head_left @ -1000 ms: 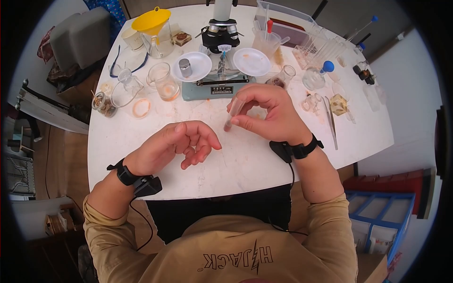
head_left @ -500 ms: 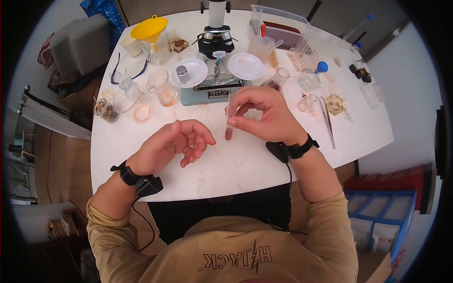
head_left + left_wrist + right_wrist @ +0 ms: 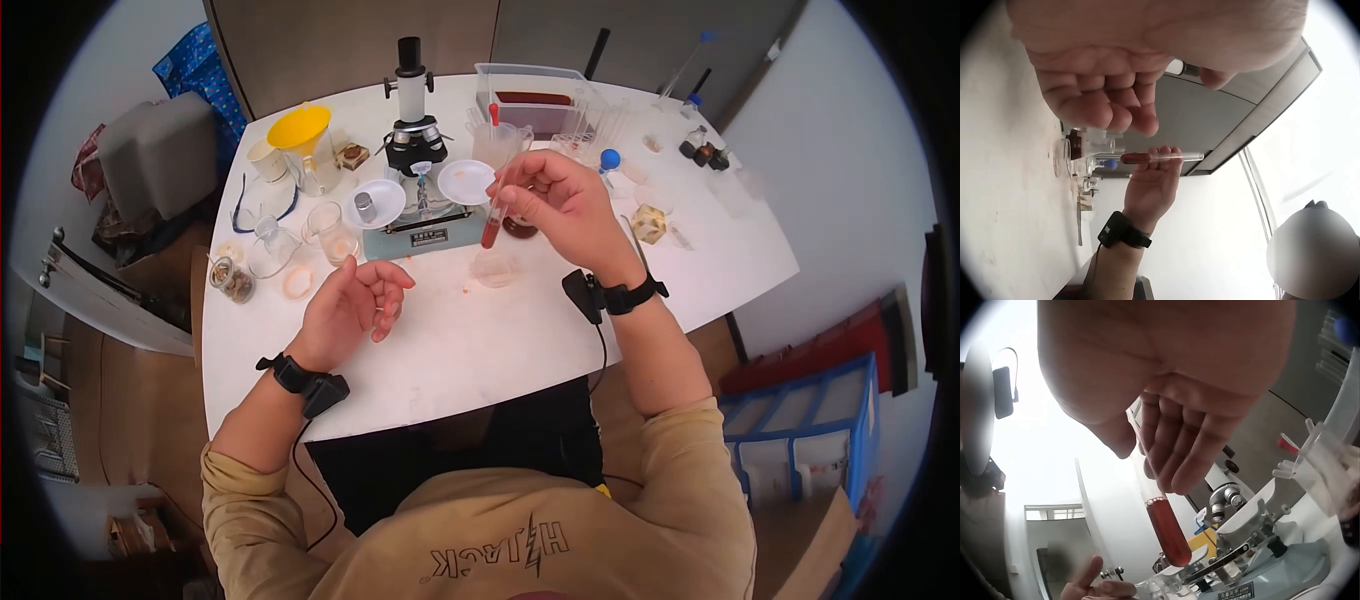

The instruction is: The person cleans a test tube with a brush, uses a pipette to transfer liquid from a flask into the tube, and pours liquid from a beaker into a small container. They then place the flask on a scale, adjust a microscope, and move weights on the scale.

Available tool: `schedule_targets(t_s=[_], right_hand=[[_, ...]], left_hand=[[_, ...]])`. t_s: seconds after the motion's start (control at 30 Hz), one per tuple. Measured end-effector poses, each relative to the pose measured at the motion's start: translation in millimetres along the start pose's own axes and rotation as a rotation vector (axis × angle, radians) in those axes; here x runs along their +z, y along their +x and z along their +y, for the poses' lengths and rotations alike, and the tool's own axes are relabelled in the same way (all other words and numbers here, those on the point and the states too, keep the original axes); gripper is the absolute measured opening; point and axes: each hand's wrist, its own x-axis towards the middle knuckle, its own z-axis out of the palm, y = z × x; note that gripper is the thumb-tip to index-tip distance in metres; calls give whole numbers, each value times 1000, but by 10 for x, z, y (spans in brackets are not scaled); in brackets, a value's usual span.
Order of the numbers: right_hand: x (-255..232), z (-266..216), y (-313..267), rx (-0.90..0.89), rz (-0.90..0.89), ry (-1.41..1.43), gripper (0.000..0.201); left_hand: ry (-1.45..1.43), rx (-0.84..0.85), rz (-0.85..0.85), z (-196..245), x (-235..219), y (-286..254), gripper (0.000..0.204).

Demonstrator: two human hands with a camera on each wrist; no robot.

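My right hand (image 3: pixel 562 208) pinches a test tube (image 3: pixel 492 230) between thumb and fingers, held up above the table. Red liquid fills the tube's lower part, with small bubbles at its top in the right wrist view. The tube leans slightly, its closed end down. My left hand (image 3: pixel 352 312) hangs to the left with fingers loosely curled and nothing in it; its palm and fingers fill the top of the left wrist view. Under the tube lies a clear glass dish (image 3: pixel 496 270), and a flask with dark red contents (image 3: pixel 520 226) stands just behind.
Behind my hands stand a balance (image 3: pixel 428 238) with two white pans and a microscope (image 3: pixel 410 110). At left are a beaker (image 3: pixel 330 235), a yellow funnel (image 3: pixel 299 128) and a jar (image 3: pixel 232 282). Test tubes (image 3: pixel 600 125) and a blue-topped vessel (image 3: pixel 610 158) stand at back right.
My right hand has lifted the test tube up from low over the table, keeping its pinch. The head view has tilted up, showing more of the back wall. My left hand stays loosely curled.
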Motion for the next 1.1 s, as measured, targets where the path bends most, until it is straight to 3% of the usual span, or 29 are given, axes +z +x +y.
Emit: schedule_targets(t_s=[0.17, 0.23, 0.27, 0.33, 0.47, 0.63, 0.77, 0.83, 1.1], right_hand=[[-403, -188, -7, -91, 97, -336, 25], [-513, -334, -37, 73, 94, -482, 24], [-534, -410, -40, 69, 96, -493, 24], [-560, -555, -60, 298, 36, -554, 21], [-696, -438, -54, 266, -20, -676, 21], [-678, -466, -94, 413, -40, -826, 24], [-780, -285, -121, 415, -47, -834, 25], [-886, -187, -135, 261, -90, -906, 27], [-818, -382, -61, 329, -134, -995, 26]], left_hand=[[-36, 45, -2, -19, -47, 14, 76], [-55, 56, -7, -20, -58, 13, 75], [-64, 57, -5, -20, -63, 14, 74], [-73, 60, -11, -22, -73, 12, 74], [-67, 73, -20, -24, -95, 16, 73], [-63, 87, -34, -9, -88, 2, 73], [-73, 82, -46, -19, -85, -4, 73], [-87, 77, -59, -35, -81, 10, 72], [-73, 71, -37, -20, -70, 5, 71]])
